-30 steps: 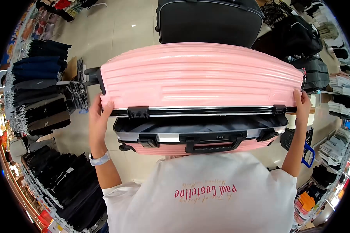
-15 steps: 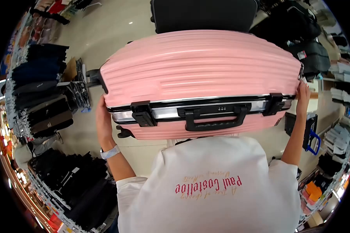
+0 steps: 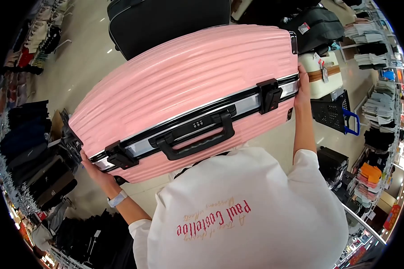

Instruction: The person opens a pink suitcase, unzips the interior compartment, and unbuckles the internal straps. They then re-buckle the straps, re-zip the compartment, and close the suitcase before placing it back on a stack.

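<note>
The pink suitcase [image 3: 184, 85] is a ribbed hard-shell case, closed, held clear of the floor [image 3: 87, 54] in front of the person's chest. It is tilted: the left end sits low and the right end sits high. The narrow handle side faces the camera, with a silver frame band running along its length.

The white shirt [image 3: 256, 210] with red lettering fills the lower part of the view, directly below the case.

A black suitcase [image 3: 166, 22] stands on the floor behind the pink one, partly hidden by its far edge. Racks of dark clothing [image 3: 27, 148] line the left edge of the floor. A cream case [image 3: 316, 83] with a brown strap stands just beside the high end of the pink suitcase, and a black basket [image 3: 332, 114] with a blue handle stands next to it.

The left hand [image 3: 96, 172] supports the low end at its bottom corner. Its fingers pass behind the shell, so their curl cannot be told. The right hand [image 3: 303, 87] presses on the high end, fingers extended flat along the end wall.

A black carry handle [image 3: 197, 139] sits at the middle of the frame band. Two black latches [image 3: 269, 95] stand either side of it, both folded down. A combination lock [image 3: 197, 123] sits just above the handle. A pale wristband [image 3: 117, 198] circles the left wrist
</note>
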Available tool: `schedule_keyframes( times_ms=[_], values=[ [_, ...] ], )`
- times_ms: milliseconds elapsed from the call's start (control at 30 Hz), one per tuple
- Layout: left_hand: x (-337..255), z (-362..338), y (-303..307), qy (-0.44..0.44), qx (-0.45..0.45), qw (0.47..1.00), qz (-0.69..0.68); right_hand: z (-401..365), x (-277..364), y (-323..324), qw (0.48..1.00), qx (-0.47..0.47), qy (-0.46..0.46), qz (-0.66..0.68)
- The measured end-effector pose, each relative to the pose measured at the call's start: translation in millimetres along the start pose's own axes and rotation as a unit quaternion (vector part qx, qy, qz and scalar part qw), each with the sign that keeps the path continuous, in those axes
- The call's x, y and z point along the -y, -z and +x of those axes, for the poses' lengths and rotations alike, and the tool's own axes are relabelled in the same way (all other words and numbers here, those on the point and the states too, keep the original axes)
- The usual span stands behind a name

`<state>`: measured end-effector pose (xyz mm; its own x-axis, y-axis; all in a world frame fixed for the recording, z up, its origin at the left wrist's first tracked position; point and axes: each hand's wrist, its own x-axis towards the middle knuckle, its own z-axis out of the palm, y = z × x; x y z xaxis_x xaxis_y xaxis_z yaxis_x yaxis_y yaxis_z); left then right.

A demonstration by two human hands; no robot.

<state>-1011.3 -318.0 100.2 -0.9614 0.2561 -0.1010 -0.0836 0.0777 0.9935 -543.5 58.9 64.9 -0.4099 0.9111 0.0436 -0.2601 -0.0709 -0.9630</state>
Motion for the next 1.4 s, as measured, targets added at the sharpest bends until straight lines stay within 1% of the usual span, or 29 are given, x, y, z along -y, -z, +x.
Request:
schedule_keyframes(
  times_ms=[33, 67, 100, 133, 200, 233, 267, 333, 367, 400, 500, 533, 567, 600, 733, 800, 867, 933, 967, 1067, 1133, 1200, 1267, 1333, 1367, 1400],
  values=[
    [-2, 1, -3, 0.018, 0.002, 1.000, -0.022, 3, 2, -1, 1.000, 0.001, 0.000, 0.003],
    [-3, 1, -5, 0.035, 0.004, 0.998, -0.045, 6, 6, 0, 0.999, -0.006, -0.006, -0.042],
    [1, 3, -4, -0.009, 0.000, 1.000, -0.011, 10, 12, -3, 0.996, -0.013, -0.012, -0.088],
    [-1, 7, -3, -0.012, -0.002, 1.000, -0.011, 14, 18, -4, 0.996, -0.011, -0.010, -0.085],
    [-5, 14, -6, 0.035, 0.034, 0.998, -0.047, 20, 27, -9, 0.991, -0.048, -0.062, -0.110],
    [-7, 15, -9, 0.029, 0.032, 0.998, -0.049, 23, 29, -7, 0.990, -0.051, -0.082, -0.103],
    [-9, 17, -11, 0.028, 0.026, 0.998, -0.044, 25, 32, -11, 0.991, -0.047, -0.077, -0.100],
    [-10, 18, -16, 0.028, 0.016, 0.999, -0.035, 26, 43, -28, 0.989, -0.084, -0.105, -0.062],
    [-11, 21, -14, 0.039, 0.036, 0.997, -0.055, 25, 48, -33, 0.988, -0.097, -0.108, -0.060],
    [-13, 21, -16, 0.034, 0.035, 0.997, -0.058, 26, 50, -30, 0.988, -0.095, -0.103, -0.058],
    [-16, 21, -17, 0.058, 0.058, 0.993, -0.081, 26, 53, -23, 0.986, -0.103, -0.113, -0.074],
    [-16, 22, -19, 0.051, 0.049, 0.995, -0.076, 29, 57, -24, 0.989, -0.081, -0.117, -0.051],
    [-18, 23, -20, 0.054, 0.081, 0.992, -0.082, 31, 60, -24, 0.991, -0.058, -0.120, -0.028],
    [-22, 22, -21, 0.060, 0.112, 0.988, -0.085, 29, 60, -22, 0.991, -0.055, -0.117, -0.026],
    [-31, 15, -29, 0.058, 0.086, 0.991, -0.087, 31, 63, -25, 0.987, -0.075, -0.139, -0.038],
    [-31, 17, -31, 0.050, 0.093, 0.992, -0.068, 34, 65, -24, 0.986, -0.060, -0.157, -0.014],
    [-35, 13, -34, 0.050, 0.083, 0.993, -0.067, 36, 64, -22, 0.987, -0.050, -0.150, -0.010],
    [-32, 15, -32, 0.086, 0.104, 0.987, -0.084, 38, 61, -17, 0.980, -0.074, -0.185, -0.007],
    [-32, 15, -31, 0.092, 0.103, 0.988, -0.071, 38, 62, -18, 0.980, -0.075, -0.182, -0.009],
    [-38, 13, -36, 0.082, 0.091, 0.991, -0.048, 40, 69, -21, 0.976, -0.091, -0.195, -0.016],
    [-25, 24, -25, 0.092, 0.117, 0.987, -0.055, 38, 72, -27, 0.975, -0.098, -0.198, -0.018],
    [-20, 27, -24, 0.113, 0.122, 0.983, -0.071, 36, 77, -34, 0.968, -0.121, -0.220, -0.020],
    [-28, 28, -30, 0.120, 0.103, 0.985, -0.068, 42, 76, -29, 0.966, -0.122, -0.225, -0.024],
    [-27, 30, -33, 0.124, 0.100, 0.986, -0.044, 43, 72, -25, 0.967, -0.096, -0.235, -0.007],
    [-30, 28, -32, 0.128, 0.114, 0.985, -0.033, 40, 70, -26, 0.964, -0.114, -0.238, -0.035],
    [-30, 28, -33, 0.135, 0.107, 0.985, -0.034, 42, 72, -30, 0.964, -0.109, -0.241, -0.035]
  ],
)
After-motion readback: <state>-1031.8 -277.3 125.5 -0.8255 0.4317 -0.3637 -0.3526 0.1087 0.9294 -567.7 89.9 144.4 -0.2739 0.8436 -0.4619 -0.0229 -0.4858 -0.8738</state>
